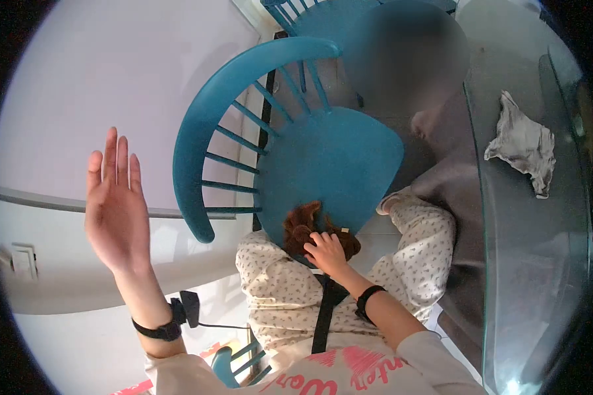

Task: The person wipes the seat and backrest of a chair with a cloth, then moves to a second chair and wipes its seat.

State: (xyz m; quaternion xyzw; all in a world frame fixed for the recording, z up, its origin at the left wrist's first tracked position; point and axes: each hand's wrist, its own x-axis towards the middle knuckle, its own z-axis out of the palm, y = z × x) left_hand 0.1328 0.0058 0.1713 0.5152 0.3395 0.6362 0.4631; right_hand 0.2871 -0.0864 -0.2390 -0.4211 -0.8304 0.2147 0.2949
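Note:
My left hand (118,210) is raised at the left in front of the pale wall, palm showing, fingers stretched out, holding nothing. On the front edge of the blue chair seat (329,158), between my knees, lies a brown fluffy plush toy (303,224) with a small pale tag. My right hand (327,251) rests over the plush toy with its fingers bent around it. Part of the toy is hidden under that hand. Both wrists wear black bands, and a small dark device sits at the left one.
A glass tabletop (534,263) runs along the right, with a crumpled grey cloth (524,145) on it. Dark fabric (451,191) hangs beside it. The chair's curved back (194,131) stands left, another blue chair (329,26) behind. A blurred patch covers the top right.

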